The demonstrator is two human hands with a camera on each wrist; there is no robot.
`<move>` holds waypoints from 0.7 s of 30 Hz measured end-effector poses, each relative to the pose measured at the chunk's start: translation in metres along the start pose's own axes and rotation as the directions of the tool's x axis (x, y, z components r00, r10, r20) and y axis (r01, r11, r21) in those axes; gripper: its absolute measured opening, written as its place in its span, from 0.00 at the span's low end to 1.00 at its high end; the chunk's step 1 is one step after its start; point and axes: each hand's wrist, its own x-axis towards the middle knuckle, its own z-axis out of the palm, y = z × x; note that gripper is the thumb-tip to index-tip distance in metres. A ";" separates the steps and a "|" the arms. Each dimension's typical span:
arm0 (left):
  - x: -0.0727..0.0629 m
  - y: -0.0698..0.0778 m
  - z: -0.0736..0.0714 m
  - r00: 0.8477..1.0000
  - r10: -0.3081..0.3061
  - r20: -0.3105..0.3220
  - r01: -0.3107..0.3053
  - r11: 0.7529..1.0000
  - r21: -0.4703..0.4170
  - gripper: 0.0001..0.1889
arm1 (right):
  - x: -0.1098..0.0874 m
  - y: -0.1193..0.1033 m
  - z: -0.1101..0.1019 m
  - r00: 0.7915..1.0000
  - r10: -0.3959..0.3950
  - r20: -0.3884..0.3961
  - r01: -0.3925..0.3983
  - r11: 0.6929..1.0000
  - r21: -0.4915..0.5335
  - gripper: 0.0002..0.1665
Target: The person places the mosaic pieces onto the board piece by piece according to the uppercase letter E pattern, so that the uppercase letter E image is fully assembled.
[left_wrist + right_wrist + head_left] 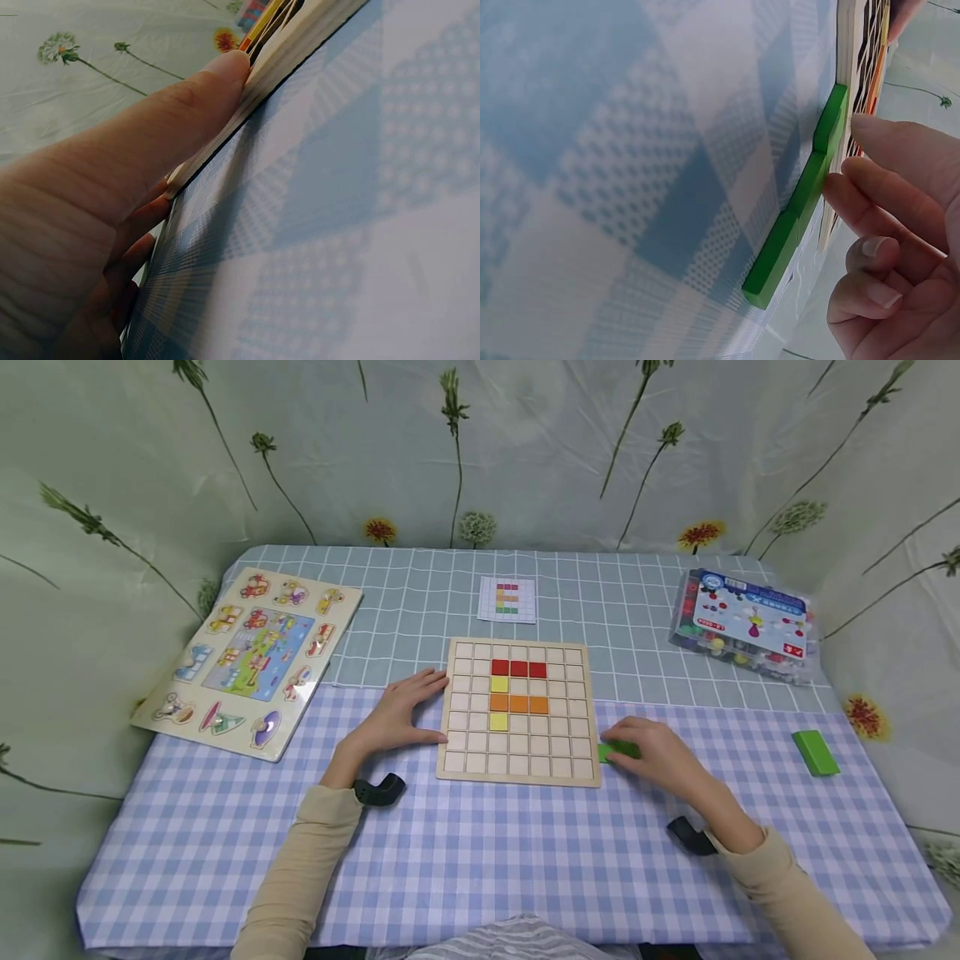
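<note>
A square wooden grid board (517, 777) lies on the checked cloth. Set in it are red tiles (518, 669), yellow tiles (498, 684) and a row of orange tiles (518, 703). My left hand (397, 714) is spread along the board's left edge, thumb and fingertips against it. Just right of the board, my right hand (656, 756) is over green tiles (806, 184) lying in a row on the cloth. Its fingertips touch the row in the right wrist view, with the thumb (885, 142) apart from them. The near end of the row meets the board's edge.
Behind the board lies a printed pattern card (507, 600). A wooden vehicle puzzle (300, 727) is at the left, a clear plastic box of coloured pieces (750, 622) at the back right. Farther right on the cloth lies a green block (816, 752).
</note>
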 end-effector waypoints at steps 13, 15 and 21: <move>0.000 0.001 0.000 1.000 -0.007 0.011 0.007 1.000 0.009 0.49 | -0.002 0.001 0.002 1.000 -0.013 0.028 0.014 0.999 -0.035 0.13; 0.000 0.000 0.000 1.000 -0.006 0.010 0.006 1.000 0.009 0.49 | -0.001 0.001 0.001 1.000 -0.008 0.014 0.009 0.999 -0.046 0.13; 0.001 -0.002 0.001 1.000 -0.006 0.004 0.006 1.000 0.019 0.49 | 0.008 0.002 -0.004 0.999 -0.020 -0.037 0.018 0.997 -0.071 0.13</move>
